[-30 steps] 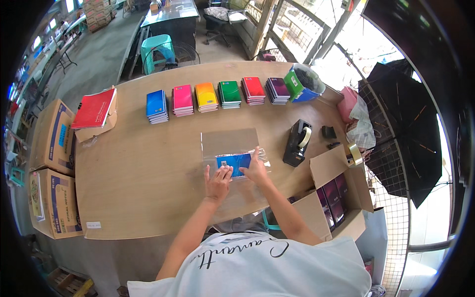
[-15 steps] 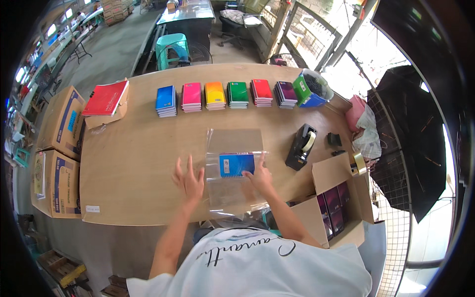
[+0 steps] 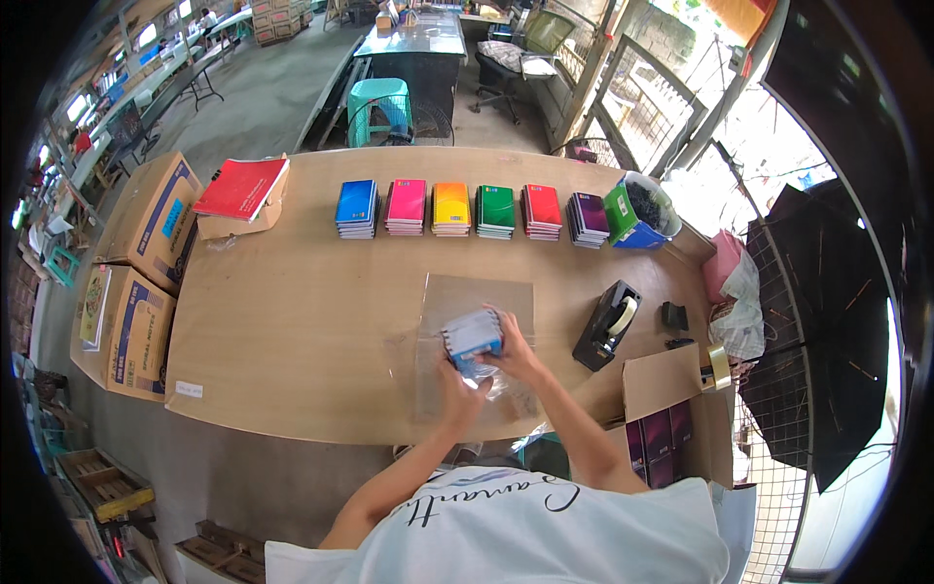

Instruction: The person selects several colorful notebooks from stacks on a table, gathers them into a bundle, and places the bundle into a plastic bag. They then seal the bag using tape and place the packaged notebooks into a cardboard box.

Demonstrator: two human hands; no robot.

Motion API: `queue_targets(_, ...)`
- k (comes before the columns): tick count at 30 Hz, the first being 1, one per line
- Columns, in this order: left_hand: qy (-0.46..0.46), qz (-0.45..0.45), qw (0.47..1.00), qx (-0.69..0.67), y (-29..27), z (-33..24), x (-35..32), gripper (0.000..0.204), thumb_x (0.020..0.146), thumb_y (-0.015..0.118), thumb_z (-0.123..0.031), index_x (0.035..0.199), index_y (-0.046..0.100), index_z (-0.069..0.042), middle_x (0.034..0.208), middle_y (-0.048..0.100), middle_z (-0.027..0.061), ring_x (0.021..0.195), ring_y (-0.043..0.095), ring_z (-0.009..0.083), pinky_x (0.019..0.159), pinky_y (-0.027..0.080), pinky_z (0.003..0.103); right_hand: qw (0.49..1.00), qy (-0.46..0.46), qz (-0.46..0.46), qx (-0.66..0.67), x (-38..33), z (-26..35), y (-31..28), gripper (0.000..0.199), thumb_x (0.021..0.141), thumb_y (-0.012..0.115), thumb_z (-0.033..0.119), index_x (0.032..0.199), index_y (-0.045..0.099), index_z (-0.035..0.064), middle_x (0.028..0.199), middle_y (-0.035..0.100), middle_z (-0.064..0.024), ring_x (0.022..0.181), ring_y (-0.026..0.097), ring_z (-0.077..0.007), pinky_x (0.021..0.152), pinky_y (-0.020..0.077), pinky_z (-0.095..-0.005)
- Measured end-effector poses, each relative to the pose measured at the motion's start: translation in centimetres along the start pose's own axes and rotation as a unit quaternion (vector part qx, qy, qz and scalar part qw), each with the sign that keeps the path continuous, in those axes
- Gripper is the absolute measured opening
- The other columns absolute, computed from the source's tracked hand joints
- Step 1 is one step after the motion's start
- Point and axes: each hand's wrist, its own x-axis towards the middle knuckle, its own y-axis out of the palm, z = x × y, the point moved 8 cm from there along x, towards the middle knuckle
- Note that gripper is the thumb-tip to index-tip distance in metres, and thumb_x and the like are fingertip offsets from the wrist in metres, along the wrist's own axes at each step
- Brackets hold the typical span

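Observation:
A small stack of blue spiral notebooks (image 3: pixel 473 331) is tilted up between my two hands, its edges turned upward. My left hand (image 3: pixel 461 389) grips it from the near left side, fingers partly hidden by the stack and crinkled plastic. On the right side, my right hand (image 3: pixel 512 350) has its fingers wrapped round the stack. Beneath lies a clear plastic sheet (image 3: pixel 472 290), flat on the table, with looser shiny film bunched near my left hand.
Notebook stacks in blue (image 3: pixel 357 204), pink, yellow, green, red and purple (image 3: pixel 588 216) line the far side. A black tape dispenser (image 3: pixel 608 326) stands right, near an open carton (image 3: pixel 662 380) of purple packs. Cartons (image 3: pixel 146 326) and red notebooks (image 3: pixel 241 185) are left.
The blue notebooks lay flat on the plastic under my right hand; now they are lifted and tipped up. My left hand has come in from the left and closed on them.

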Motion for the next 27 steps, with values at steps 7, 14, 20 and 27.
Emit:
queue_targets(7, 0.152, 0.161, 0.964, 0.147, 0.4, -1.1, -2.0, 0.106, 0.065, 0.069, 0.001, 0.147, 0.003, 0.002, 0.151, 0.017, 0.0235, 0.138, 0.025, 0.0368, 0.114, 0.020, 0.043, 0.951, 0.051, -0.081, 0.295, -6.6, -4.7, 2.7, 0.100, 0.060, 0.086, 0.009, 0.142, 0.028, 0.0072, 0.130, 0.046, -0.0110, 0.126, 0.042, -0.0221, 0.106, 0.0345, -0.0412)
queue_targets(14, 0.301, 0.139, 0.917, 0.220, -4.7, -5.4, -1.1, 0.076, 0.073, 0.061, -0.008, 0.138, 0.024, 0.000, 0.145, 0.034, 0.0193, 0.138, 0.028, 0.0357, 0.114, 0.014, 0.053, 0.954, -0.147, 0.067, -0.251, -4.6, 10.8, -4.7, 0.051, 0.069, 0.073, 0.010, 0.116, 0.053, 0.0086, 0.118, 0.058, -0.0090, 0.109, 0.057, -0.0263, 0.088, 0.0477, -0.0369)
queue_targets(20, 0.336, 0.361, 0.809, 0.319, -3.2, -3.8, 1.1, 0.071, 0.071, 0.058, 0.000, 0.137, 0.035, -0.012, 0.148, 0.038, 0.0002, 0.142, 0.025, 0.0266, 0.112, 0.007, 0.060, 0.903, -0.191, 0.276, -0.267, -1.4, 7.7, -3.2, 0.012, 0.075, 0.067, 0.007, 0.078, 0.055, 0.0061, 0.089, 0.059, -0.0054, 0.082, 0.059, -0.0264, 0.067, 0.0482, -0.0389)
queue_targets(27, 0.338, 0.498, 0.650, 0.464, -1.4, -5.9, 2.7, 0.086, 0.068, 0.066, -0.008, 0.142, 0.036, -0.043, 0.155, 0.023, -0.0047, 0.145, 0.014, 0.0259, 0.110, 0.003, 0.066, 0.904, -0.256, 0.177, -0.294, -0.1, 10.5, -1.4, 0.011, 0.065, 0.075, 0.010, 0.073, 0.067, 0.0116, 0.121, 0.053, -0.0072, 0.111, 0.051, -0.0285, 0.090, 0.0410, -0.0463)
